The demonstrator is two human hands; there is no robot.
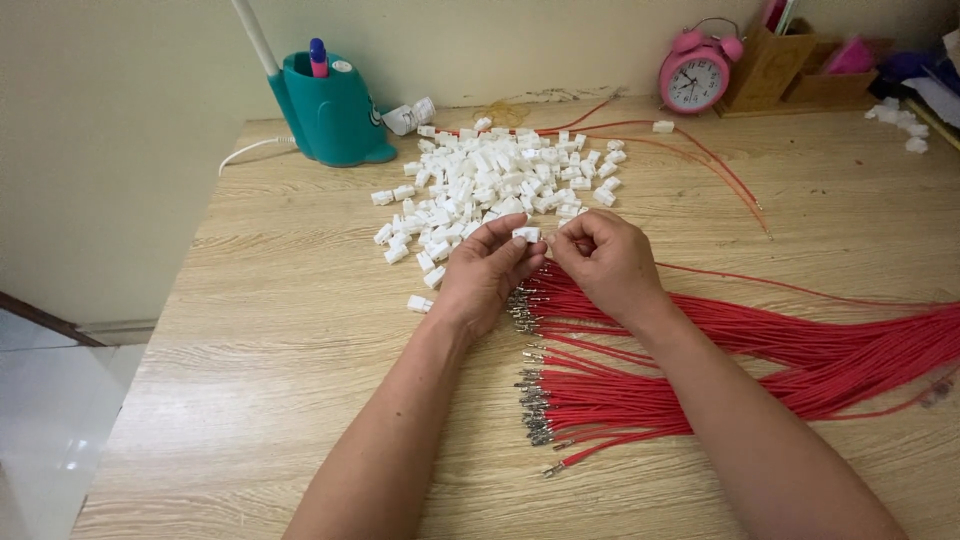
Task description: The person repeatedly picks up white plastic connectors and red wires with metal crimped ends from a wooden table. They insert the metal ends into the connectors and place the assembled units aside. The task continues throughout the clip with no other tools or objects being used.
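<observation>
Wooden table (pixel 280 330): left hand (pixel 483 275) pinches white connector (pixel 526 234); right hand (pixel 608 262) beside.

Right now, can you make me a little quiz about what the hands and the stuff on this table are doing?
1. True or false: the left hand pinches a small white connector at its fingertips.
2. What lies under the right hand? A) blue string B) a bundle of red wires with metal tips C) spoons
3. Fill in: the pink alarm clock stands at the table's far ____ corner.

Key: 1 true. 2 B. 3 right. The pile of white connectors lies just beyond both hands, near the teal pen holder.
</observation>
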